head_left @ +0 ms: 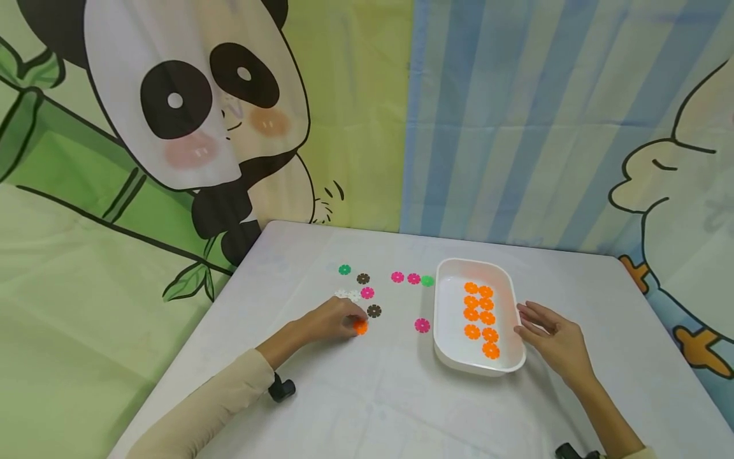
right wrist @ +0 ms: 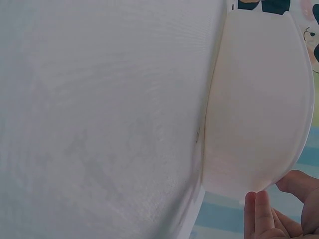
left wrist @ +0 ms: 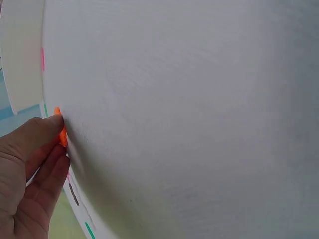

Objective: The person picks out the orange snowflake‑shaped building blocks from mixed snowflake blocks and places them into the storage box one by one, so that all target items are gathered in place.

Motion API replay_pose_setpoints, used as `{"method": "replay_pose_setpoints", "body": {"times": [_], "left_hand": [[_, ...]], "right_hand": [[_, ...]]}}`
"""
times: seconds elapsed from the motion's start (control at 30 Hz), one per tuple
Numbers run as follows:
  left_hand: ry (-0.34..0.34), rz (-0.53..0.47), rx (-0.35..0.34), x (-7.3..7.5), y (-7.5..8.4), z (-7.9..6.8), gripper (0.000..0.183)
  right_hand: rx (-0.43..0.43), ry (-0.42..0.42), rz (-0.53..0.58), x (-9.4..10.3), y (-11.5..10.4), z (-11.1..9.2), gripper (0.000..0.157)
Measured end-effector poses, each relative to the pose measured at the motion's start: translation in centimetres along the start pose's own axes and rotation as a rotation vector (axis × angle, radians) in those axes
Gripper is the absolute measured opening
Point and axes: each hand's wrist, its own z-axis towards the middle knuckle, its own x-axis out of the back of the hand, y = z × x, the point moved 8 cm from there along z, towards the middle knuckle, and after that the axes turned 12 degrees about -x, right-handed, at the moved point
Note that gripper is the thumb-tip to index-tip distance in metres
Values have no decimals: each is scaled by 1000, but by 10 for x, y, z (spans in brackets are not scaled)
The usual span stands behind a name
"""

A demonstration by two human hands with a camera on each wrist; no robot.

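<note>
My left hand (head_left: pixel 334 319) pinches an orange flower-shaped disc (head_left: pixel 360 327) between thumb and fingertips, close over the white table. In the left wrist view the disc (left wrist: pixel 63 134) stands on edge in that pinch. Just beyond the hand lie a brown disc (head_left: pixel 374 311), a pink disc (head_left: pixel 367 292) and white discs (head_left: pixel 347 294), partly behind the hand. My right hand (head_left: pixel 553 341) touches the right side of a white tray (head_left: pixel 444 347) with fairly straight fingers, the thumb at its rim in the right wrist view. Several orange discs (head_left: pixel 471 313) lie flat inside the tray.
Further discs lie on the table (head_left: pixel 367 408): a dark green one (head_left: pixel 345 269), another brown one (head_left: pixel 363 278), pink ones (head_left: pixel 397 277) and a light green one (head_left: pixel 427 280) beside the tray. A pink disc (head_left: pixel 422 326) lies left of the tray. Printed curtains (head_left: pixel 350 115) hang behind.
</note>
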Motion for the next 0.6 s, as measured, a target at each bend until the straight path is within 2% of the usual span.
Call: {"method": "replay_pose_setpoints", "body": {"times": [0.13, 0.23, 0.5, 0.6], "left_hand": [[-6, 0, 18, -1, -1, 1, 29], [-15, 14, 7, -1, 1, 1, 28], [-93, 29, -118, 0, 7, -2, 30], [-103, 33, -157, 2, 8, -2, 30]], "right_hand": [[13, -2, 11, 0, -1, 0, 65], [18, -3, 13, -1, 0, 0, 65], [28, -4, -7, -1, -1, 0, 65], [23, 1, -14, -1, -1, 0, 66]]}}
